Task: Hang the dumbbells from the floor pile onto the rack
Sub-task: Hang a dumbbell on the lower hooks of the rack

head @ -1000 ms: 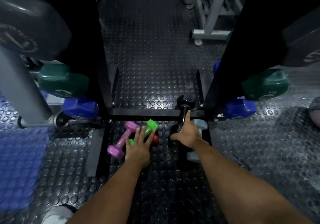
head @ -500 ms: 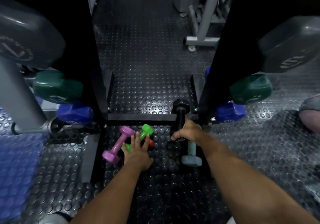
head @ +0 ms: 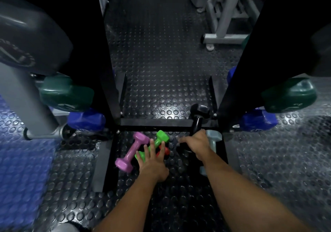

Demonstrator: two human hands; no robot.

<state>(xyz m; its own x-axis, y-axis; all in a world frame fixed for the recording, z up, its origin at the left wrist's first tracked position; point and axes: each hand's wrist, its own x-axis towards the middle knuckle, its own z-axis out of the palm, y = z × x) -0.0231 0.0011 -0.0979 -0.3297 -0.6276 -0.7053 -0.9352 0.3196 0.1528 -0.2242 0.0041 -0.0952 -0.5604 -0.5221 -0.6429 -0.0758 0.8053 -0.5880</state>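
The dumbbells of the floor pile lie under your hands, between the feet of the rack [head: 157, 123]. Your left hand [head: 152, 167] rests with straight, spread fingers [head: 151, 146] on the green dumbbell [head: 154, 144]; the purple dumbbell [head: 132, 152] lies just left of these fingers, a red one [head: 163, 151] partly hidden under them. Your right hand [head: 196, 144] curls around the black dumbbell [head: 198, 117], with the pale blue dumbbell [head: 214, 139] just right of it. Green and blue dumbbells hang on the rack at both sides. Five are left on the floor, so I judge most of the work remains.
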